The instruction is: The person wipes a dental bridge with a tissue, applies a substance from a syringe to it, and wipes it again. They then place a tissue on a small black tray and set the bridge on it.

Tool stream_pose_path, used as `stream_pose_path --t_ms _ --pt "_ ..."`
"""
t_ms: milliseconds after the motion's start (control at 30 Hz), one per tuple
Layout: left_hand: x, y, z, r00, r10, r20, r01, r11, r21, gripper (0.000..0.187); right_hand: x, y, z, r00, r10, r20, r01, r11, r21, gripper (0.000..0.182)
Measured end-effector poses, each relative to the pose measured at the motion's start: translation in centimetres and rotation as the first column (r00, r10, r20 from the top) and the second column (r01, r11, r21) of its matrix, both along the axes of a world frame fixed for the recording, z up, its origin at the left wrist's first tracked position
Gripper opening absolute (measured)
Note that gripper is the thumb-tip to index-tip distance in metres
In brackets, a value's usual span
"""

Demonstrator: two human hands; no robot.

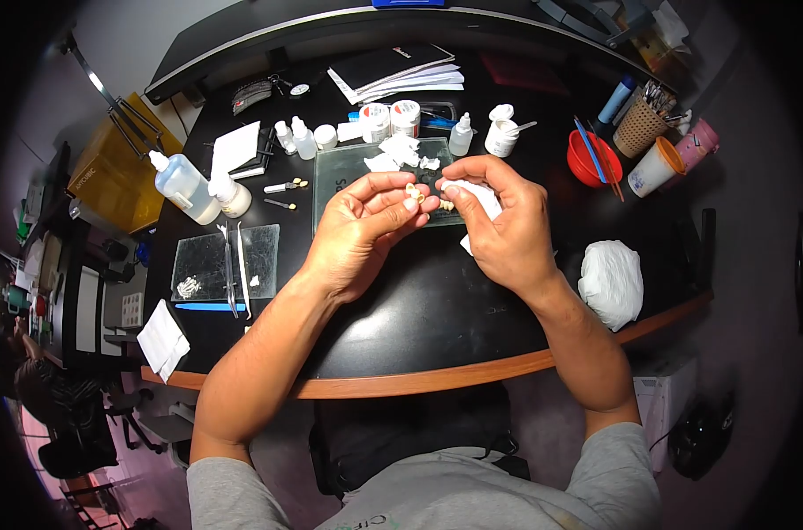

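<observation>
My left hand (359,223) pinches a small cream-and-gold piece (414,192), which looks like a dental crown or tooth model, between thumb and fingers. Close by on the right, my right hand (509,221) is closed around a crumpled white tissue (484,196), part of which hangs below the fingers. Both hands are raised over a dark glass slab (331,168), their fingertips nearly meeting. Between them show a few more small yellowish tooth-like pieces (446,205), partly covered by my fingers. Crumpled white tissues (403,150) lie on the slab behind.
On the left are a squeeze bottle (182,185), a second glass plate (203,256) and metal tweezers (232,274). Jars (405,117) stand behind the slab. On the right are a red bowl (587,163), a brush holder (642,128) and a white plastic-wrapped bundle (612,284).
</observation>
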State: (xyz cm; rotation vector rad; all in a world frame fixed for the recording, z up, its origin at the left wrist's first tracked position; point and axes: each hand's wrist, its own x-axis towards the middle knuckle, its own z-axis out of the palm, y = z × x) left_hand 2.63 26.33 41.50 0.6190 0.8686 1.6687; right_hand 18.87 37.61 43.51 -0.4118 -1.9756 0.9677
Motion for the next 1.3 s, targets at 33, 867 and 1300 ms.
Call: stream_pose_path --t_ms 33,867,1300 --pt "0.01 0.01 -0.07 1.0 0.0 -0.001 0.0 1.0 0.003 0.028 0.0 0.09 -0.12 1.0 0.013 -0.008 -0.013 1.0 0.018 0.009" --pt "0.0 0.04 -0.1 0.999 0.019 0.026 -0.018 0.999 -0.045 0.029 -0.08 0.39 -0.28 0.998 -0.037 -0.049 0.042 0.994 0.106 0.006" --pt "-0.05 0.09 -0.37 0.999 0.006 -0.052 -0.006 1.0 -0.002 0.026 -0.21 0.4 -0.2 0.998 0.048 -0.048 -0.035 0.972 0.231 0.006"
